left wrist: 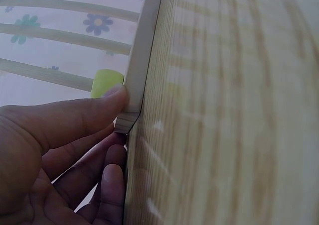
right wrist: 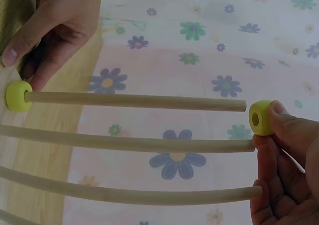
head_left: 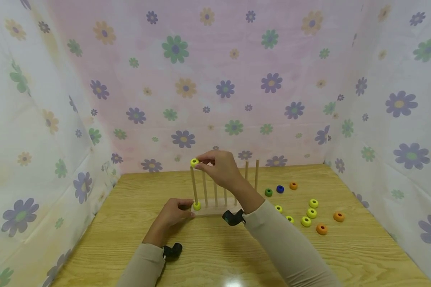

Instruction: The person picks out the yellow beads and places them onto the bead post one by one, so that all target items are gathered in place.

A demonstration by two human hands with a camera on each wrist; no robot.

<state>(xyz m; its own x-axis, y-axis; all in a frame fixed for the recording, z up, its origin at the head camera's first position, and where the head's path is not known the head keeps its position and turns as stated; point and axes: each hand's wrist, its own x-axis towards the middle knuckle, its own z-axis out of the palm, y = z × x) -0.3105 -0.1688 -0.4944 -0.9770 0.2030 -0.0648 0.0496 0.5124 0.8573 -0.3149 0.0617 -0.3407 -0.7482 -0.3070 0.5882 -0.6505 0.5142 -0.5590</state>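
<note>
A wooden peg stand, its base (head_left: 212, 210) flat on the table, carries several upright pegs in a row. One yellow bead (right wrist: 17, 96) sits at the foot of the leftmost peg (right wrist: 139, 101). My left hand (head_left: 171, 214) grips the left end of the base, its thumb along the front edge beside that bead and the fingers partly behind the end. Between thumb and fingertips my right hand (head_left: 220, 169) pinches another yellow bead (right wrist: 265, 119). This bead is just off the tip of the leftmost peg, its hole facing the tip. Lower fingers of the right hand overlap neighbouring peg tips.
Right of the stand lie loose beads: several yellow ones (head_left: 311, 213), a green one (head_left: 268, 193), a blue one (head_left: 280, 189) and orange ones (head_left: 322, 229). The right forearm partly covers the stand's right end. Flowered cloth (head_left: 222, 115) walls the wooden table (head_left: 129, 223) at back and sides.
</note>
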